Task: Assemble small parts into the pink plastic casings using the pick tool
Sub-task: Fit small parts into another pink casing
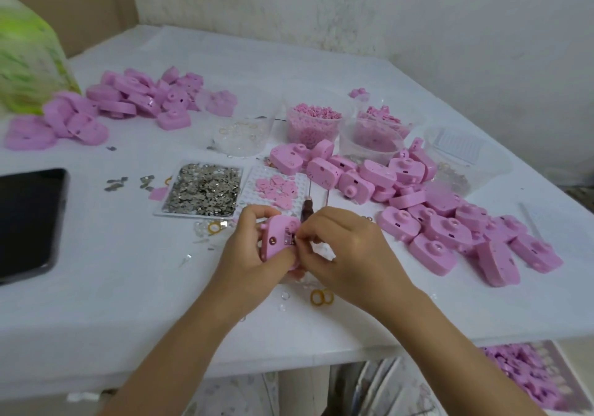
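My left hand (249, 250) grips a pink plastic casing (277, 237) just above the white table (128, 287), its open side turned toward my right hand. My right hand (345, 251) pinches at the casing's small dark opening, with the brown-handled pick tool (307, 211) sticking up between its fingers. Whether a small part sits at the fingertips is too small to tell. A tray of silver metal pieces (204, 189) and a white tray of small pink parts (278, 187) lie just beyond my hands.
Piles of pink casings lie at the right (450, 222) and back left (128, 104). Clear tubs of pink beads (313, 124), pink parts (376, 132) and clear rings (239, 136) stand behind. A black phone (27, 222) lies at left; yellow rings (321, 297) near the front.
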